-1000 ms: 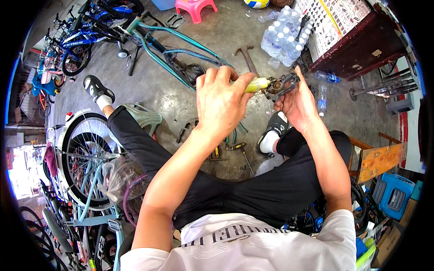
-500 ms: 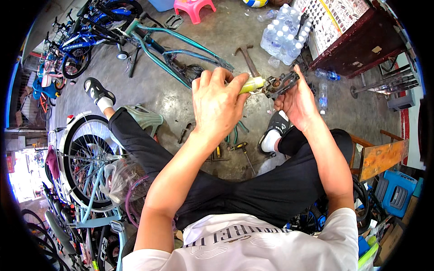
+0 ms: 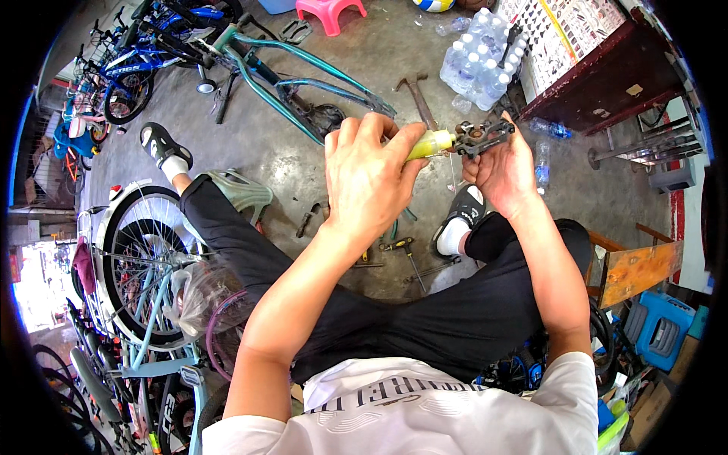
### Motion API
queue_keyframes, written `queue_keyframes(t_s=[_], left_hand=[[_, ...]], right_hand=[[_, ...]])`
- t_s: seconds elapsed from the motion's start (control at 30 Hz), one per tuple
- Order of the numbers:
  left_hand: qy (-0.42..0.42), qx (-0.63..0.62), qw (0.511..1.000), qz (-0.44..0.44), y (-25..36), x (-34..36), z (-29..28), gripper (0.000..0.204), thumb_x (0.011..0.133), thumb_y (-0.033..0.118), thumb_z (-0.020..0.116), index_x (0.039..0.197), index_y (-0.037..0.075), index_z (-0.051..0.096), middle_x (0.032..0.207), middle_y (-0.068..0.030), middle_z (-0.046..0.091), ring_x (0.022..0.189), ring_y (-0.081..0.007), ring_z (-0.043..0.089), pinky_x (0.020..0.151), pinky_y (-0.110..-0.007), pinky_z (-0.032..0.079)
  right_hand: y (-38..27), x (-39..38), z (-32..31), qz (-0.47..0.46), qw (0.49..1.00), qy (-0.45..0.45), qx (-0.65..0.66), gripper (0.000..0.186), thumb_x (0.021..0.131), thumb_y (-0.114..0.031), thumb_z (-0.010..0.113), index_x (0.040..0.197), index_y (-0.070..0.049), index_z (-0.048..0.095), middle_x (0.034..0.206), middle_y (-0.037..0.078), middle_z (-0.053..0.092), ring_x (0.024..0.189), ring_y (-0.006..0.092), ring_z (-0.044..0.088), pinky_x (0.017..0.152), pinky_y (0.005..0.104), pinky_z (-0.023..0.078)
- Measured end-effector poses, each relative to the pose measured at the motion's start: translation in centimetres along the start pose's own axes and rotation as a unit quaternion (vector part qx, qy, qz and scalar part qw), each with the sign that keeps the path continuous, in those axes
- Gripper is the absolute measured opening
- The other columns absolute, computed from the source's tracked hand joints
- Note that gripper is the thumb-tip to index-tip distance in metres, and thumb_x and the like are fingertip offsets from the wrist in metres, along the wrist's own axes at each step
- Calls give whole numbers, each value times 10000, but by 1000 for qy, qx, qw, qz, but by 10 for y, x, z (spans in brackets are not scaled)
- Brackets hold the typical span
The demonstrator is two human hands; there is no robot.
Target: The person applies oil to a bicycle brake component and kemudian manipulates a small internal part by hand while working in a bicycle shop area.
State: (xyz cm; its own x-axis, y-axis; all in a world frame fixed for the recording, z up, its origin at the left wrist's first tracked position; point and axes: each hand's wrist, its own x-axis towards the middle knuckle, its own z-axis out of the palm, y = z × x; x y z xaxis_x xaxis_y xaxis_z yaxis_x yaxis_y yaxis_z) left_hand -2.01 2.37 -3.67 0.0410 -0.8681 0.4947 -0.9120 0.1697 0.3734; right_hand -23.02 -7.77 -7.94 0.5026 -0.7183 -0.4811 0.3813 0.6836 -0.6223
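In the head view, my left hand (image 3: 368,171) is closed round a yellow tube (image 3: 425,146) with a pale cap end pointing right. My right hand (image 3: 506,174) grips a dark, greasy metal bicycle part (image 3: 484,139), thumb along its far side and fingers curled beneath. The tube's tip is at the part's left side; whether they touch I cannot tell. Both hands are raised above my spread legs. Beyond them a teal bicycle frame (image 3: 262,102) lies on the floor, and a hammer (image 3: 417,98) lies just past the tube.
Bicycles (image 3: 129,91) stand at left, a white-rimmed wheel (image 3: 121,243) nearer. A pink stool (image 3: 330,19), bottle pack (image 3: 478,68), dark cabinet (image 3: 599,83) and wooden chair (image 3: 637,269) surround me. Hand tools (image 3: 409,254) and a grey-green stool (image 3: 243,197) are between or beside my feet.
The dark part has shifted a little right and tilted in my right hand. My left hand and the tube have moved slightly right since half a second ago.
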Motion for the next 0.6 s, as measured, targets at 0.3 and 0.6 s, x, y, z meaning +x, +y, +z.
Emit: queue_keyframes(t_s=[0.3,0.6], left_hand=[[9,-16,1000,-6,2,-13,-11,446,719,202,857,1149,188,739,963,-39,621,909,-274,568,795,-420,425],[0,-8,1000,-13,-3,-15,-9,447,717,202,855,1150,191,741,973,-34,622,923,-272,566,807,-422,427]], right_hand=[[0,-2,10,-64,998,-6,17,511,1013,-579,442,1064,-91,586,1121,183,705,603,234,508,575,346,387],[0,5,-1,-43,999,-8,-17,637,1010,-622,395,1201,-58,622,1075,167,723,762,217,580,697,330,430]])
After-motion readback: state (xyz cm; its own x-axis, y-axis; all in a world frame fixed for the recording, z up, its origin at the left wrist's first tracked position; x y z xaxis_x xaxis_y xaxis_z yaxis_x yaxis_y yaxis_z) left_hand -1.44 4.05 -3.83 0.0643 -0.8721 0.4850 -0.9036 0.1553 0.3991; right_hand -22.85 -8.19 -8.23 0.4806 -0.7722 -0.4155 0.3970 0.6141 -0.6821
